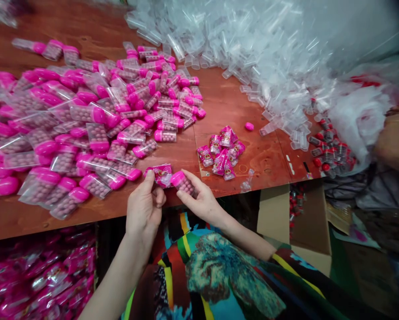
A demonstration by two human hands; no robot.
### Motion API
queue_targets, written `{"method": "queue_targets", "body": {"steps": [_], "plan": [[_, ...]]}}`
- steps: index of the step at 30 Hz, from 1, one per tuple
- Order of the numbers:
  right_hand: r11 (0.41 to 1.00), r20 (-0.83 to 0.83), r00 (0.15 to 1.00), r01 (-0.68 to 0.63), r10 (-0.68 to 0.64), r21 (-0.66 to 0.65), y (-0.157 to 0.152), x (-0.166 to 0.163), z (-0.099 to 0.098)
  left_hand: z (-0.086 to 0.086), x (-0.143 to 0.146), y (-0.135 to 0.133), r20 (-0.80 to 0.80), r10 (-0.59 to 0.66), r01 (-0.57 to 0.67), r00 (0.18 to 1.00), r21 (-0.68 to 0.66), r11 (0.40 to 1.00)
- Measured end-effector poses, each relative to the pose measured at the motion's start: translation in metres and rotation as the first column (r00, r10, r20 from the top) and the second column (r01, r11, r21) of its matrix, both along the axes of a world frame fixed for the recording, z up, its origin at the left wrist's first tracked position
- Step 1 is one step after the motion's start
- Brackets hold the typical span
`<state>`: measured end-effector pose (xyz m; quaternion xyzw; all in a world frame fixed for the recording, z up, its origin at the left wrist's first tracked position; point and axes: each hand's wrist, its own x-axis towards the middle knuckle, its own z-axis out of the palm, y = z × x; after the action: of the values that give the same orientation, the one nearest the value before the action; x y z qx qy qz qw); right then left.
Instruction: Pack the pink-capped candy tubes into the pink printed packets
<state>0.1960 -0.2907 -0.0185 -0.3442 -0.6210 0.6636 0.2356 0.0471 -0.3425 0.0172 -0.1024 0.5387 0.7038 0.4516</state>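
My left hand pinches a shiny pink printed packet at the table's front edge. Just right of it, my right hand grips a small clear candy bottle filled with pale pink balls; its bright pink cap points toward the packet. Many similar capped bottles lie heaped on the table to the left. Beyond my right hand rests a small pile of pink packets. A loose pink cap sits behind that pile.
Clear tubes are heaped at the back right. Small red-capped bottles lie by a plastic bag, near another person's hand. Below the reddish table are a cardboard box and many pink packets.
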Motion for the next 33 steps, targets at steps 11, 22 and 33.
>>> {"method": "queue_targets", "body": {"steps": [11,22,33], "plan": [[0.964,0.136,0.99,-0.058,0.022,0.261,-0.008,-0.001,0.011,-0.008,0.006,-0.001,-0.038,-0.069,0.069,0.997,0.004,0.998],[0.906,0.178,0.981,-0.148,0.082,0.396,-0.002,0.004,0.012,-0.002,0.007,-0.007,-0.011,-0.345,0.345,0.938,0.096,0.934],[0.986,-0.074,0.984,-0.156,0.16,0.059,0.006,0.003,0.005,-0.01,0.008,-0.009,0.031,-0.395,0.39,0.918,0.109,0.914]]}}
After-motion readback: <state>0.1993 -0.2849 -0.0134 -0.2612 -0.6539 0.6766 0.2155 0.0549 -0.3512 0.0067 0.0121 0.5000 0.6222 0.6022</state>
